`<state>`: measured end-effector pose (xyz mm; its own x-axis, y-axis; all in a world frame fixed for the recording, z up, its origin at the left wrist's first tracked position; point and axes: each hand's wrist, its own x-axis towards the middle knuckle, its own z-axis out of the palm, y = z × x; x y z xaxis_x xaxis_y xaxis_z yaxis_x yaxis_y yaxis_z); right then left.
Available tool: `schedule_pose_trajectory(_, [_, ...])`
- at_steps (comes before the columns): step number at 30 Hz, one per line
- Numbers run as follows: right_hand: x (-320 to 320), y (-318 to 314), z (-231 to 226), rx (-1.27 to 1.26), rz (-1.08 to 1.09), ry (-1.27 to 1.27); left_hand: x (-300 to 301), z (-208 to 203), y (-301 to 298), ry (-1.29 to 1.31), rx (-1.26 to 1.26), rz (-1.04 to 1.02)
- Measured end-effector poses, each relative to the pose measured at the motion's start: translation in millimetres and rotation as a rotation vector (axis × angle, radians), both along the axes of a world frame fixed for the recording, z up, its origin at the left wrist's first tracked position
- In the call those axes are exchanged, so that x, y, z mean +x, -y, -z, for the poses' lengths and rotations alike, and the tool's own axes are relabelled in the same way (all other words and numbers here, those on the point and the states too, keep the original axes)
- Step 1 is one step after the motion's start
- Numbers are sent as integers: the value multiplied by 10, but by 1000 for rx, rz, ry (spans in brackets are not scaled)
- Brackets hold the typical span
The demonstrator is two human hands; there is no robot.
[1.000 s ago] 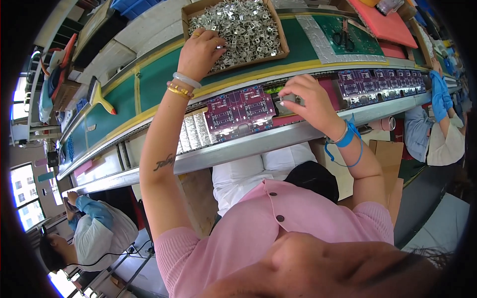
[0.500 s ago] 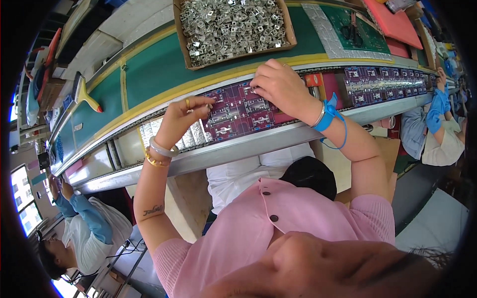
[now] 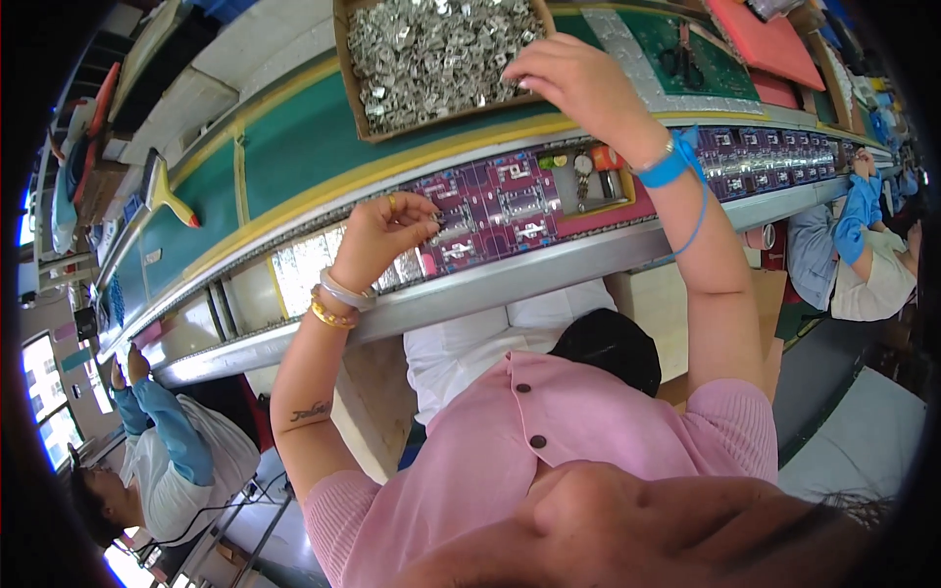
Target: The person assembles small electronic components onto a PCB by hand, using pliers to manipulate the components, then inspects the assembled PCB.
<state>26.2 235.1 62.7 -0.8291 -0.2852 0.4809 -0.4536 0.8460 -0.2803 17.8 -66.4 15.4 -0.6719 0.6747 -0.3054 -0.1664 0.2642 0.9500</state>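
Observation:
A purple circuit board panel [image 3: 480,210] with several metal parts on it lies on the rail line before me. My left hand [image 3: 385,238] is at the panel's left end, thumb and fingertips pinched on a small metal piece that is mostly hidden. Farther off, my right hand [image 3: 588,90] hovers at the right edge of a cardboard box [image 3: 361,110] filled with small bent metal brackets [image 3: 441,64]. Its fingers are drawn together, and whatever they hold is too small to make out. A blue wrist strap [image 3: 667,169] with a cord circles my right wrist.
Right of the panel, a compartment holds a wristwatch [image 3: 583,167] and small items. More purple panels [image 3: 760,162] line the rail farther right. Scissors [image 3: 681,61] lie on a green board at back right. A yellow-handled scraper [image 3: 174,201] lies left. Co-workers sit at both sides.
My right hand has left the panel and moved up and away to the box's edge, uncovering the compartment with the watch. My left hand has shifted slightly right and nearer me.

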Motion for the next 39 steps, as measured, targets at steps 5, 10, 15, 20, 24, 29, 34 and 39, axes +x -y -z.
schedule_pose_trajectory(5, [-276,-90,185,141,-105,37,45,-212,-239,-876,-243,20])
schedule_pose_trajectory(10, [-243,-82,123,44,-25,69,101,-263,-372,-1060,-343,77])
schedule_pose_trajectory(15, [-229,-110,181,67,-37,-5,73,-236,-443,-1098,-418,117])
schedule_pose_trajectory(20, [-288,2,195,199,41,23,89,-249,-438,-1152,-509,121])
schedule_pose_trajectory(24, [-244,-24,188,114,8,-9,93,-238,-429,-1180,-525,130])
schedule_pose_trajectory(29, [-135,13,112,-283,96,112,95,-227,-429,-1167,-478,122])
schedule_pose_trajectory(34, [-61,0,110,-497,113,204,96,-203,-436,-1180,-466,103])
schedule_pose_trajectory(39, [16,61,166,-742,48,279,139,-185,-419,-1124,-461,72])
